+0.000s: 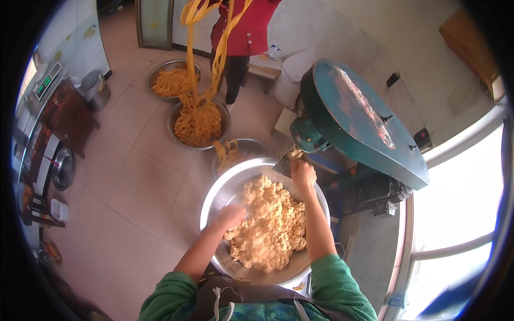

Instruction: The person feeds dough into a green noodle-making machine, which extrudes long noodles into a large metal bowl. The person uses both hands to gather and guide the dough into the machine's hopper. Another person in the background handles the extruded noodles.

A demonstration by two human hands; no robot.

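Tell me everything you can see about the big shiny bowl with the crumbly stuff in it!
The big bowl is round, wide and looks like shiny silver metal. It sits right in front of the person, next to a green machine. It is heaped with pale tan, crumbly dough lumps, leaving its left inner wall bare. The left hand digs into the crumbs near the middle. The right hand reaches over the far rim towards the machine's chute. Other metal bowls of yellow strips stand beyond it on the tiled floor.

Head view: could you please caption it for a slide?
Left hand in crumbly dough in a steel basin; right hand at green machine.
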